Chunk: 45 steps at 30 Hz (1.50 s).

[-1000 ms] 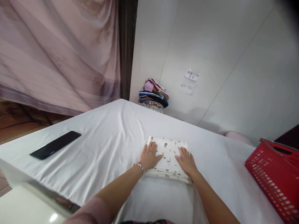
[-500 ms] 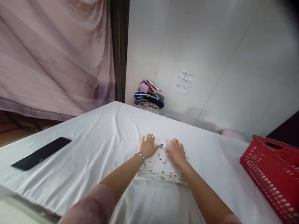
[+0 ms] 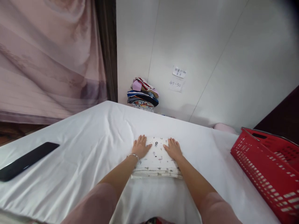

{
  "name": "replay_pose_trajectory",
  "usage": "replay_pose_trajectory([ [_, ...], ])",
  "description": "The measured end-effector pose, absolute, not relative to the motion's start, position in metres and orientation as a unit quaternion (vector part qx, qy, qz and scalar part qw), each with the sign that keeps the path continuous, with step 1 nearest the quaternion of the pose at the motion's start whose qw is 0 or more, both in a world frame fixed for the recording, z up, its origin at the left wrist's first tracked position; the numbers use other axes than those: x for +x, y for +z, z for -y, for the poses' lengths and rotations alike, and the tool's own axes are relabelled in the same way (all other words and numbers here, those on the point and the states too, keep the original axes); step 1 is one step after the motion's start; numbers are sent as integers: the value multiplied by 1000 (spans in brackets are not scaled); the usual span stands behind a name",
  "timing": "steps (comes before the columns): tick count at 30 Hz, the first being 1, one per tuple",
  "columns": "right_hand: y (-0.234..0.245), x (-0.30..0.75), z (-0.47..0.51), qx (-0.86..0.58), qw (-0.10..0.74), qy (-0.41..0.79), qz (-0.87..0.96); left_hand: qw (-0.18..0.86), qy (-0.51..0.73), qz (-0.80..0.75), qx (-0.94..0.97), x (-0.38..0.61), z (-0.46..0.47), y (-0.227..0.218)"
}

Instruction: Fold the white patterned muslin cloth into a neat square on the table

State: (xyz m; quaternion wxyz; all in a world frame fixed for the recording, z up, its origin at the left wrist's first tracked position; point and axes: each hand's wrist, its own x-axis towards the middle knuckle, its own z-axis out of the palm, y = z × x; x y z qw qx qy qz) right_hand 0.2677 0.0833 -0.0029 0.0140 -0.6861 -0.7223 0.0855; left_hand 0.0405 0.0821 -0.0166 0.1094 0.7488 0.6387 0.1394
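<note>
A folded white cloth (image 3: 157, 158) with small dark and grey prints lies on the white-covered table, its layered folded edge toward me. Over its left side rests my left hand (image 3: 140, 147), palm down, fingers stretched away from me, a thin bracelet at the wrist. My right hand (image 3: 173, 149) lies flat on the right side in the same way. Both hands are open, with the thumbs pointing inward across the cloth. What kind of cloth item it is cannot be made out.
A red plastic basket (image 3: 261, 174) stands at the right. A black flat object (image 3: 28, 160) lies on the white sheet (image 3: 93, 161) at the left. Beyond the far edge is a stack of folded clothes (image 3: 143, 95) by a wall with handwritten notes (image 3: 176, 84). A pink curtain (image 3: 46, 62) hangs at the left.
My left hand has shifted slightly outward toward the cloth's left edge, so more of the top shows between the hands. The whole view has turned a little to the right.
</note>
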Motion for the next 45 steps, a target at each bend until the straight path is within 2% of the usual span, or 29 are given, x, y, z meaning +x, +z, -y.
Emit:
replay_pose_trajectory([
  [10,-10,245,-37,-608,50,107,785,129,69,-648,747,45,-83,3],
  [17,-3,242,-41,-622,47,127,771,-1,99,-583,807,53,-35,-9],
  [21,8,246,-42,-623,43,160,764,2,87,-584,807,50,-22,-21],
  [27,3,278,-26,-673,77,123,725,40,83,-592,801,51,-28,-17],
  [29,-2,291,-26,-684,113,157,704,51,78,-595,799,52,-28,-16],
  [32,-4,313,-32,-720,251,163,626,64,75,-596,797,52,-26,-14],
  [34,-3,329,-34,-737,306,149,584,66,79,-597,796,51,-25,-13],
  [39,-1,349,-31,-744,304,142,578,77,89,-594,796,51,-25,-10],
  [45,2,339,-34,-753,254,157,586,85,89,-597,793,51,-26,-10],
])
